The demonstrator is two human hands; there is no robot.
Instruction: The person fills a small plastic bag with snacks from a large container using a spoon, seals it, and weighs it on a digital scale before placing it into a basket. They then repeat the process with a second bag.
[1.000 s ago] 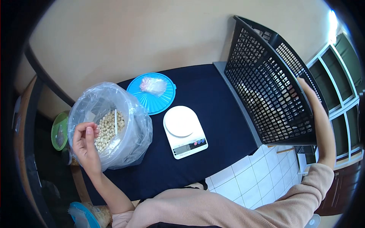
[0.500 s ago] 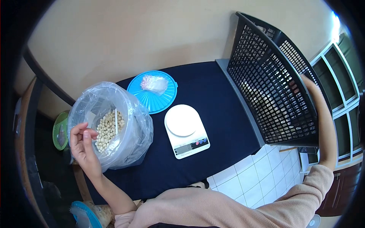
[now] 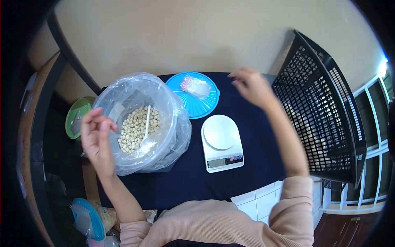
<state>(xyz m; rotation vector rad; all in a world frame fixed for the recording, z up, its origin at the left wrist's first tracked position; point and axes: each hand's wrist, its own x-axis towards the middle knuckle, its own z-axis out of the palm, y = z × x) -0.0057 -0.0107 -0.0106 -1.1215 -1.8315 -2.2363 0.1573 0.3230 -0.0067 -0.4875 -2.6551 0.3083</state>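
Observation:
My left hand [image 3: 97, 138] hovers at the near left rim of a large tub lined with a clear plastic bag [image 3: 181, 119]. Its fingers are loosely bent and apart, with nothing seen in them. Inside the tub lie many small round cream-coloured pieces [image 3: 133, 129], and a white plastic spoon [image 3: 147, 123] rests on them. My right hand [image 3: 253, 87] is over the back of the table, slightly blurred, fingers apart and no object visible in it. Nearest to it is a blue lid [image 3: 197, 109] bearing a bundle of small clear bags [image 3: 195, 87].
A white kitchen scale [image 3: 222, 142] sits at the middle of the dark-blue-covered table [image 3: 263, 152]. To the right stands a tall black perforated basket [image 3: 325, 111] with pale contents. A green basket [image 3: 77, 117] and a blue-lidded container [image 3: 88, 218] are at the left.
My right hand has come out of the black basket and moved left over the table toward the blue lid. My left hand stays beside the tub. The view has shifted right-to-left slightly.

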